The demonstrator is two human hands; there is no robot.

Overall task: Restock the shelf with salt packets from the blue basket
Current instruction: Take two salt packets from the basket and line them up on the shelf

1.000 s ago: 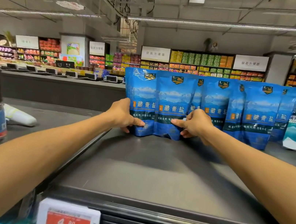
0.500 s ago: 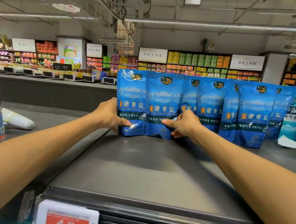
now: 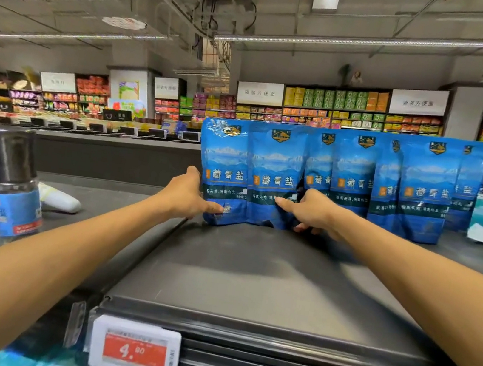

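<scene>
**Restock well under way, front of shelf still bare**

The shelf (image 3: 251, 278) lies mostly bare nearer than both hands. A row of packets (image 3: 420, 191) stands right of them, already placed. The left hand (image 3: 185, 194) and right hand (image 3: 311, 209) grip two packets (image 3: 250, 178) between them, upright. No basket shows.

A supermarket hall lies beyond the dark grey shelf top (image 3: 252, 272). Long strip lights (image 3: 380, 42) and pipes run under an open grey ceiling (image 3: 384, 13). Stocked shelves (image 3: 336, 109) of green, yellow and red goods line the far wall, with white signs (image 3: 260, 93) between them. A low dark counter (image 3: 112, 160) crosses the middle distance, and a white pillar (image 3: 132, 88) stands behind it.
</scene>
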